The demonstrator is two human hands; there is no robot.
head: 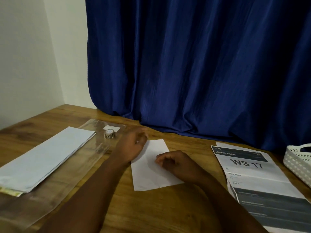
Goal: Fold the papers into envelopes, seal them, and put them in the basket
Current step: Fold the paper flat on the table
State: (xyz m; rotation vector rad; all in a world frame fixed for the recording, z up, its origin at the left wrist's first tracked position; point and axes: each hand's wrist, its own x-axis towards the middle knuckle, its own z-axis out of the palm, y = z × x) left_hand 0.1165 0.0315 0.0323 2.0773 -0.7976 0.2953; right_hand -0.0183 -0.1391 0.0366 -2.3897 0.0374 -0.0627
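Fingers of both hands curled onto the folded paper (pixel 151 167) on the wooden table (pixel 168 207), the left hand (pixel 133 145) at its far left corner, the right hand (pixel 175 163) pressing its right edge, with a paper stack (pixel 45 157) and tape roll (pixel 109 134) left of it, a printed sheet (pixel 252 175) and the white basket (pixel 297 162) right of it.

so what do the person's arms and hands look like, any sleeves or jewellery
Both arms are bare as far as the frame shows: no sleeves, gloves or watch. The left hand and right hand show no rings or bracelets that I can make out, though the image is slightly blurred.
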